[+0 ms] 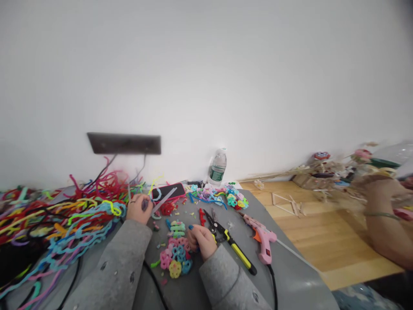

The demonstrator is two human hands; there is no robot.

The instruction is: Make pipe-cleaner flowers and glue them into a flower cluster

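Note:
My left hand (138, 207) is closed around a thin grey stick (164, 200) that points right toward a red phone (168, 191). My right hand (201, 241) rests curled on the grey table (290, 275), fingers pressed together beside a cluster of small pipe-cleaner flowers (176, 258); what it pinches is too small to make out. Black and yellow pliers (230, 247) lie just right of that hand. Both arms wear grey sleeves.
A big tangle of coloured pipe cleaners (58, 224) covers the table's left side. A pink glue gun (263, 241) lies to the right, a water bottle (217, 167) stands by the wall, and more flower pieces (226, 197) lie near it. Another person's arm (383, 219) works on the wooden floor at right.

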